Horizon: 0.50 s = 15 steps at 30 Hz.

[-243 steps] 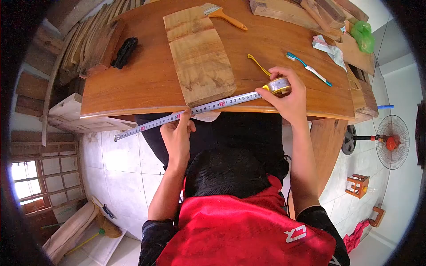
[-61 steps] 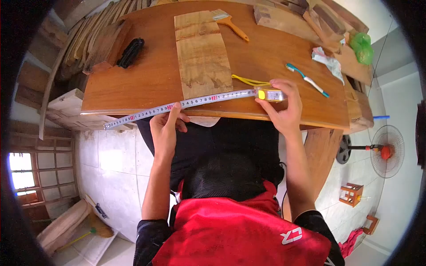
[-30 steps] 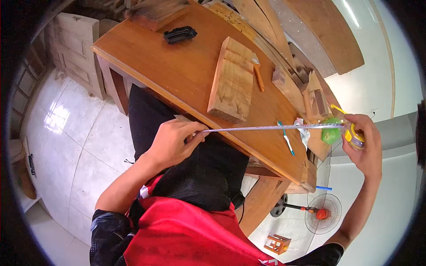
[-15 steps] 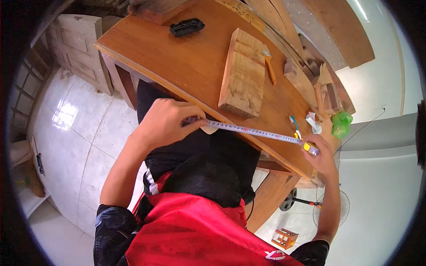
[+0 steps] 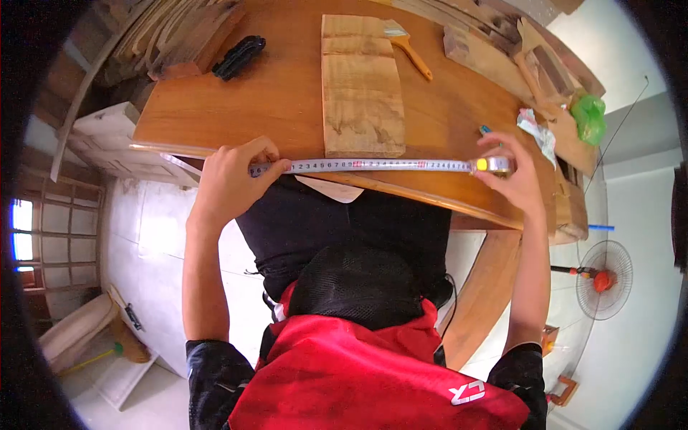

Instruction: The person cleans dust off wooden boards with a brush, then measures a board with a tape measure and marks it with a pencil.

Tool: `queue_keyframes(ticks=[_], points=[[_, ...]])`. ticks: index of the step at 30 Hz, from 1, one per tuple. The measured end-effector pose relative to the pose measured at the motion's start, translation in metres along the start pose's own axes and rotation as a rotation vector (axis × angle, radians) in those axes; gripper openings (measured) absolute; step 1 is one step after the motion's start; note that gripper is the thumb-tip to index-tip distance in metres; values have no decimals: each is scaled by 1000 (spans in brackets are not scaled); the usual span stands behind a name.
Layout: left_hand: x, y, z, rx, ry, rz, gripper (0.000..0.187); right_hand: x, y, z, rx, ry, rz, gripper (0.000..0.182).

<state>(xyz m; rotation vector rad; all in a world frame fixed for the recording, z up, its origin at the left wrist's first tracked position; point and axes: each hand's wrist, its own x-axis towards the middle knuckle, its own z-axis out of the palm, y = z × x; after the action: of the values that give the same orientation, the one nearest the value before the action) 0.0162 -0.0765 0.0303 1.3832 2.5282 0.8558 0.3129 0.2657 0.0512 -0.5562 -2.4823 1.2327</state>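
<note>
A tape measure (image 5: 387, 165) is stretched between my two hands, its blade running level just in front of a wooden block's near end. My left hand (image 5: 233, 175) pinches the blade near its free end. The yellow-marked case sits in the curled fingers of my right hand (image 5: 512, 172). The wooden block (image 5: 363, 97) lies flat on the brown table (image 5: 279, 100), its long side pointing away from me. Beside its far right corner rests a paintbrush (image 5: 410, 54) with an orange handle.
To the left on the table is a black object (image 5: 239, 57). Wood offcuts (image 5: 541, 68), a crumpled wrapper (image 5: 536, 132) and a green plastic bag (image 5: 589, 118) lie on the right. Curved wooden pieces (image 5: 172, 32) are stacked at the back left. A fan (image 5: 604, 279) stands at the right.
My view has turned, so the tape now appears level instead of slanting. Both hands have brought the stretched tape close to the block's near end, keeping their grip.
</note>
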Motion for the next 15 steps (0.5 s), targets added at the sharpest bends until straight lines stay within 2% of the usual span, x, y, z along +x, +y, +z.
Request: queue_keyframes(ticks=[1,4,5,12,15], points=[[0,2,1,-5,22,5,18,2,12,1,-49,48,-42,60],[-3,8,7,-29,79,30,19,6,34,16,48,268,-199,58],[-4,12,8,-38,94,45,20,5,49,18,106,312,-174,56],[-14,12,22,-26,180,271,24,-3,47,29,243,423,-170,52],[-14,12,28,19,197,340,17,-4,51,31,218,444,-256,53]])
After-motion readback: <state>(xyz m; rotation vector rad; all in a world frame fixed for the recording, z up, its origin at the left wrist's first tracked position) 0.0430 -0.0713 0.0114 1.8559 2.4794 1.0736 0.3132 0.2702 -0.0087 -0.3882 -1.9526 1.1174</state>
